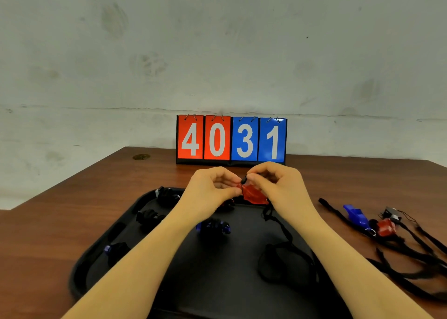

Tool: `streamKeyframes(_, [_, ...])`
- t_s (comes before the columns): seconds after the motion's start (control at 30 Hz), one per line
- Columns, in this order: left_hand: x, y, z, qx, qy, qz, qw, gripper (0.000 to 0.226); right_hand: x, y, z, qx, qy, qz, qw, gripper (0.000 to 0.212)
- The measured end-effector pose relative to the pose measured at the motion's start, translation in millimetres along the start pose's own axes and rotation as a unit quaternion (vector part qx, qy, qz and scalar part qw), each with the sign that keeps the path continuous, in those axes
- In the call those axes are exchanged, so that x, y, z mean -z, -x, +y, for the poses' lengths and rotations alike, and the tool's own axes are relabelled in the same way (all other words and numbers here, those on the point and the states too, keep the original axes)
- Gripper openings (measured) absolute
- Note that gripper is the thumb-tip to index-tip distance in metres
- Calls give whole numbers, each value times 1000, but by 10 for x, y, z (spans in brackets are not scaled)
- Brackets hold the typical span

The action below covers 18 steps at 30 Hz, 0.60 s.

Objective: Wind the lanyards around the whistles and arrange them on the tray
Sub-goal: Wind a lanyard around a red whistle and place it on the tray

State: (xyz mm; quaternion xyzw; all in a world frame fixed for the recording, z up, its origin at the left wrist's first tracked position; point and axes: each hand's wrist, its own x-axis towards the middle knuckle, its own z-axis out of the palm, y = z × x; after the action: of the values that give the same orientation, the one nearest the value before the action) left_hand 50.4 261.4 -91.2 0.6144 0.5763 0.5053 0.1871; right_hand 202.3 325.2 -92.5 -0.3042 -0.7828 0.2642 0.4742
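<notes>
Above the far edge of the black tray point(79, 270), both hands hold a red whistle point(254, 194). My left hand point(212, 188) pinches its left end. My right hand point(275, 183) pinches the black clip at its top. The whistle's black lanyard point(280, 253) hangs down from it and loops on the tray's right side. Several wound whistles lie on the tray: a blue one point(214, 228) in the middle, black bundles point(148, 216) on the left, another blue one point(116, 249) near the left rim.
On the wooden table point(60, 210) right of the tray lie a blue whistle point(358, 216) and a red whistle point(385, 226) with tangled black lanyards point(411, 265). A flip scoreboard point(231, 139) reading 4031 stands at the table's far edge against the wall.
</notes>
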Motion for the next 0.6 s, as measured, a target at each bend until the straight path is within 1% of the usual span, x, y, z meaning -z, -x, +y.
streamKeyframes(0.1, [-2, 14, 23, -2, 7, -16, 1000, 18, 50, -21, -34, -52, -93, 3, 994, 6])
streamKeyframes(0.2, [4, 30, 35, -8, 7, -40, 999, 16, 79, -25, -35, -104, -168, -19, 980, 6])
streamKeyframes(0.27, [16, 29, 39, -13, 11, -48, 999, 16, 88, -29, -18, -129, -202, -34, 970, 6])
streamKeyframes(0.37, [38, 26, 57, -24, 34, -53, 998, 16, 100, -44, -17, -152, -227, -32, 961, 6])
streamKeyframes(0.47, [60, 26, 78, -27, 120, -38, 992, 18, 107, -64, -37, -172, -257, -29, 951, 7])
streamKeyframes(0.53, [72, 18, 81, -16, 201, -12, 979, 19, 82, -61, -48, -169, -239, -33, 956, 6])
streamKeyframes(0.6, [74, 9, 80, -2, 263, 6, 965, 17, 43, -41, -56, -156, -221, -45, 962, 10])
